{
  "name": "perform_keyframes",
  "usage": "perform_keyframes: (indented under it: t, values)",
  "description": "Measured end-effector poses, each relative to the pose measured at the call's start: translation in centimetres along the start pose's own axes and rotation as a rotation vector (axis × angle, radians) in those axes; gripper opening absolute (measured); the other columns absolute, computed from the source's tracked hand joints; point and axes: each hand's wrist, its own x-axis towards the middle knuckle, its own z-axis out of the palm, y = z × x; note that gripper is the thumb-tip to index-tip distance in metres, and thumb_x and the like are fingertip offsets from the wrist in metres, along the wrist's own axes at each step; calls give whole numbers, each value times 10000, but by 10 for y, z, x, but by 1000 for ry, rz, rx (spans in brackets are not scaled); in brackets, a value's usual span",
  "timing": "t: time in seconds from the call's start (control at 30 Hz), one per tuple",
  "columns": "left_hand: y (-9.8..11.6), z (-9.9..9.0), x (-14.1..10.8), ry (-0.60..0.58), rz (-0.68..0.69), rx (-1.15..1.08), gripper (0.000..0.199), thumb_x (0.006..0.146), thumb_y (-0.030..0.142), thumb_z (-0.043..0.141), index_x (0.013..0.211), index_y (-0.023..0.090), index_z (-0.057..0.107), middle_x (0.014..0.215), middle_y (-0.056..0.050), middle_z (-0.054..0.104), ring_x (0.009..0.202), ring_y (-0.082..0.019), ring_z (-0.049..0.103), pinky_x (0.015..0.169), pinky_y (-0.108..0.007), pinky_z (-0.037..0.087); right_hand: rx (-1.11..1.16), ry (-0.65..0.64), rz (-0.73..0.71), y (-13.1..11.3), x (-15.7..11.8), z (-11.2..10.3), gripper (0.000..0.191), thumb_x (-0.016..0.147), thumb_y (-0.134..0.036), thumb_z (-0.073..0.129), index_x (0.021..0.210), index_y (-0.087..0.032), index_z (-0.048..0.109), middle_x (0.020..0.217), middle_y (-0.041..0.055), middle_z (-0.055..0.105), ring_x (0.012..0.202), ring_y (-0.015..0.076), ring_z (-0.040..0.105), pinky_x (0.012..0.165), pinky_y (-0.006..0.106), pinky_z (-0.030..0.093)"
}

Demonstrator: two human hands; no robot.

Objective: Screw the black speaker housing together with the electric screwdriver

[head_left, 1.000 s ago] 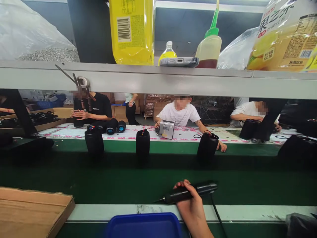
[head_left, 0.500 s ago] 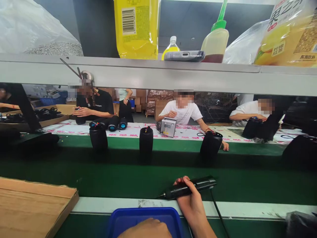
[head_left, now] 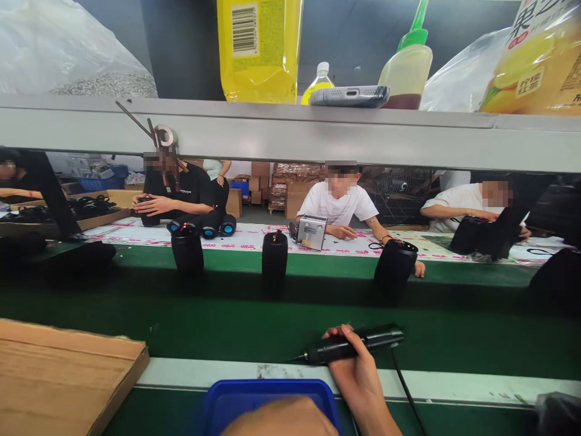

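Observation:
My right hand (head_left: 361,375) is wrapped around a black electric screwdriver (head_left: 354,345). The tool lies nearly level, its thin bit pointing left and its cable running down from the rear end. Low in the picture, my left hand (head_left: 281,418) is over a blue plastic tray (head_left: 272,384). It is blurred and its fingers are hidden, as is most of what the tray holds. Beyond the screwdriver, black cylindrical speaker bodies stand on the green belt: one on the left (head_left: 187,251), one in the middle (head_left: 275,260) and one on the right (head_left: 394,266), with wires at their tops.
A cardboard box (head_left: 68,369) sits at the near left, and a dark plastic bag (head_left: 558,412) at the near right. Overhead, a grey shelf (head_left: 290,130) carries bags, bottles and a phone (head_left: 349,95). Several co-workers sit across the belt, one with an arm by the right speaker body.
My left hand has shifted slightly right over the tray. My right hand keeps its hold on the screwdriver. The co-worker opposite has lowered a hand to the table. The view has shifted slightly.

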Motion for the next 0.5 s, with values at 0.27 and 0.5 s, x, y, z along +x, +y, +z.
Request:
perform_keyframes:
  t: [0.27,0.5]
  values:
    - [-22,-36,-5,665,-265,-158,254,947,151,413,700,155,472,631,34,423,599,-115,449,599,-250,386,201,-39,-40,-6,-13,14,211,1023,-245,539,909,-71,509,817,28,448,784,130,505,794,286,511]
    - [-54,-37,-11,402,-290,-513,215,923,299,617,834,104,614,684,12,614,511,-79,552,480,-195,475,311,-34,-12,-8,-19,22,151,1005,-192,488,902,-81,494,803,26,410,756,129,468,764,286,494]
